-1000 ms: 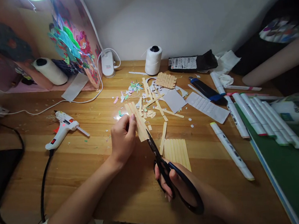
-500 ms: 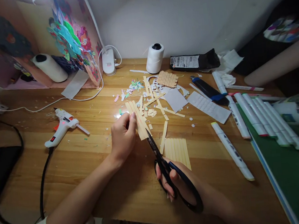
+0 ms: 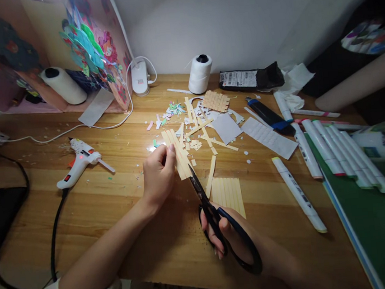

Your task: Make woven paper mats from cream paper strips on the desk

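My left hand (image 3: 159, 172) pinches a pale, striped panel of thin strips (image 3: 177, 153) between thumb and fingers, above the desk. In my right hand (image 3: 221, 235) are black scissors (image 3: 206, 202), thumb and fingers through the handle loops. The blade tips meet the lower right edge of the striped panel; whether they bite into it is hard to tell. A second striped panel (image 3: 229, 195) lies flat on the desk beyond my right hand, partly covered by it. One loose pale strip (image 3: 211, 176) rests beside the scissor blades.
Paper scraps (image 3: 174, 112) and pale strips are scattered behind my hands. A glue gun (image 3: 80, 162) lies at left with its black cord. At right are several markers (image 3: 332, 149), a blue-black cutter (image 3: 267, 114) and a green mat (image 3: 359, 219). A thread spool (image 3: 200, 75) stands behind.
Almost nothing differs. Both hands keep their grips, and the scissors stay at the panel's edge; the whole view has shifted very slightly.
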Demonstrator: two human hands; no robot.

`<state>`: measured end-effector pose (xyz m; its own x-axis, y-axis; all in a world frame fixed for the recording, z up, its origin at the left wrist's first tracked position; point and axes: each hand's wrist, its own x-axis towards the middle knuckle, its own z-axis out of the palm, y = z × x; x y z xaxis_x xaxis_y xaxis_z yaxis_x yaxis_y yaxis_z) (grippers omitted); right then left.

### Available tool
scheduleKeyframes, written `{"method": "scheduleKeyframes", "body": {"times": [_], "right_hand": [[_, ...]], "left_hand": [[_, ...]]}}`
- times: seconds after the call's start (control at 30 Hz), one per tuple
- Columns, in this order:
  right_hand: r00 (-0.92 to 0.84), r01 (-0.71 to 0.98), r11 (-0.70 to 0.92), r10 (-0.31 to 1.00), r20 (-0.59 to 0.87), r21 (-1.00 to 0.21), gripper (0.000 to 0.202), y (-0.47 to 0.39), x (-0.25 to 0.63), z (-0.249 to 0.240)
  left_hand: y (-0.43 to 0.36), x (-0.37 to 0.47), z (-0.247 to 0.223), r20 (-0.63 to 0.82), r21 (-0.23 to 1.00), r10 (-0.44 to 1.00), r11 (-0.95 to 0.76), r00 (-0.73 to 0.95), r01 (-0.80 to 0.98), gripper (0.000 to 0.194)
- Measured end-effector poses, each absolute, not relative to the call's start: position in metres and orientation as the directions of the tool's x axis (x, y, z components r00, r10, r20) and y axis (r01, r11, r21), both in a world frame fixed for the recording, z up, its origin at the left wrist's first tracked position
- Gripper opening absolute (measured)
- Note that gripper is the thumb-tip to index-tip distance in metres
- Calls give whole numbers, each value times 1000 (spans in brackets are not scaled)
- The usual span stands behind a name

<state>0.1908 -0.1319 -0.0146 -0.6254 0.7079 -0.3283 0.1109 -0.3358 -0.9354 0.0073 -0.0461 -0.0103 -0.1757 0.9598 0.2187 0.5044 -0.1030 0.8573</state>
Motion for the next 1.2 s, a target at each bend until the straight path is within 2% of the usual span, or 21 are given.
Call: {"method": "scheduleKeyframes", "body": {"times": [0.77,1.0,1.2], "right_hand": [[-663,113,-355,669,-337,-928,62,-130,190,-12],[-645,158,-296,691,-326,-942,63,-130,191,-11],[-628,126,-338,701,-338,-933,60,-132,189,-15]], "left_hand": [[-47,6,-9,214,863,957,-92,-194,497,40],[-47,8,-7,210,864,959,-92,-189,495,40],[-47,8,-8,207,867,960,-90,-188,490,40]]}}
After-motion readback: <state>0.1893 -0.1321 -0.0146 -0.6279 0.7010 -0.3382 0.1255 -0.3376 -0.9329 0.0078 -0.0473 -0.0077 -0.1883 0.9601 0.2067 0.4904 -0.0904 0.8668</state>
